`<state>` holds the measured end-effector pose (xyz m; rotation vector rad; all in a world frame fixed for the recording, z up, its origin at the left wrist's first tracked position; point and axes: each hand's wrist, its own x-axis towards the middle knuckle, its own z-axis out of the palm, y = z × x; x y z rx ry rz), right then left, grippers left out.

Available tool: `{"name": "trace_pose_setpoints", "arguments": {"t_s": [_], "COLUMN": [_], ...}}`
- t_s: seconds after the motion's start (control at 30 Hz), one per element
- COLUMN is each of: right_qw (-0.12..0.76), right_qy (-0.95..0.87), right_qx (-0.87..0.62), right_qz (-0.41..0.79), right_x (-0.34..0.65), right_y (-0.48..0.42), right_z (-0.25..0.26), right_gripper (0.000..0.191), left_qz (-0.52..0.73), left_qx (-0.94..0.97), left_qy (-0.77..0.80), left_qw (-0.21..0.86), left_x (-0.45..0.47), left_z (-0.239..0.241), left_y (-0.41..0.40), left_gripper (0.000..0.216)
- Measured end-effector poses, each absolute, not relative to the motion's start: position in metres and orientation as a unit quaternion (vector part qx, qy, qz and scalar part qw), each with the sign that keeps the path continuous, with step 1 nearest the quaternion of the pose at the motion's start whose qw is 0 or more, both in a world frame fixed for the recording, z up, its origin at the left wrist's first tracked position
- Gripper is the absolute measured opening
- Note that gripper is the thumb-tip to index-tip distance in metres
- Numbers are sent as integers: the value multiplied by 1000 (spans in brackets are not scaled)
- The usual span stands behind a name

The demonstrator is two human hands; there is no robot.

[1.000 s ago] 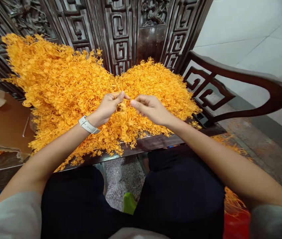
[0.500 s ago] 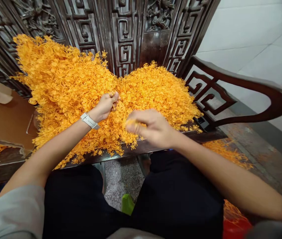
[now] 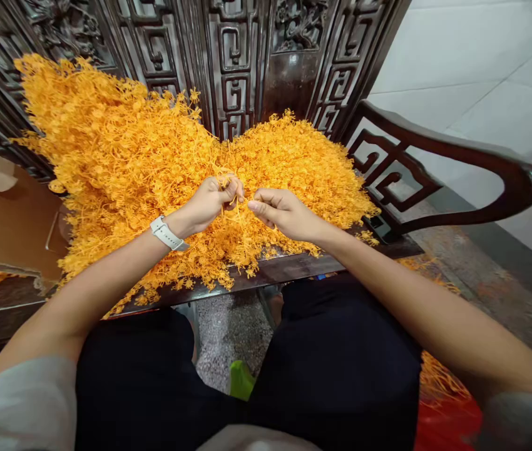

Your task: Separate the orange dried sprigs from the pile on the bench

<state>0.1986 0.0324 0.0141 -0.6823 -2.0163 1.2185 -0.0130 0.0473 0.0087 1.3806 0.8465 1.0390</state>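
A large heap of small orange plastic sprigs (image 3: 120, 156) covers the seat of a dark carved wooden chair (image 3: 256, 275). My left hand (image 3: 212, 200), with a white watch on its wrist, is closed on a thin orange sprig (image 3: 236, 207) just above the heap. My right hand (image 3: 282, 212) pinches the same sprig from the right, finger and thumb pressed together. The two hands almost touch over the middle of the heap.
The chair's carved back (image 3: 233, 56) rises behind the heap and its curved armrest (image 3: 458, 156) runs to the right. A brown cardboard box (image 3: 3, 219) stands at the left. More orange pieces lie on the floor at the right (image 3: 435, 376). My dark-clothed knees fill the foreground.
My right hand dropped toward the seat edge half a second ago, blurred, and has come back up to meet the left hand. The left hand stayed roughly in place.
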Motion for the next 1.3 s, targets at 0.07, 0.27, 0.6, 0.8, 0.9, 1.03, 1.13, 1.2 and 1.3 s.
{"name": "trace_pose_setpoints", "arguments": {"t_s": [0.07,0.27,0.6,0.8,0.9,1.03,1.13,1.2,1.3], "right_qw": [351,360,338,299,278,258,269,291,344], "right_qy": [-818,-754,-590,-610,-504,-448,-451,-455,-468], "right_qx": [-197,-115,-344,-296,-262,-248,-253,-243,-236], "right_qz": [411,537,647,672,775,819,813,806,779], "right_x": [193,194,182,173,177,174,167,163,164], "right_y": [10,-26,28,21,22,18,14,13,17], "right_z": [29,70,27,21,21,19,17,16,18], "right_gripper": [53,29,48,30,28,18,25,27,28], "left_qz": [466,512,462,493,497,501,506,508,507], "left_qx": [514,400,543,564,572,561,546,549,555], "left_qy": [422,463,322,327,320,312,335,344,361], "left_qw": [583,603,623,576,569,580,577,567,551], "left_x": [-17,-47,-20,-22,-22,-20,-15,-13,-17], "left_z": [6,13,32,29,25,29,38,41,38], "left_y": [58,80,52,50,50,48,44,42,45], "left_gripper": [29,25,27,26,25,28,33,36,36]}}
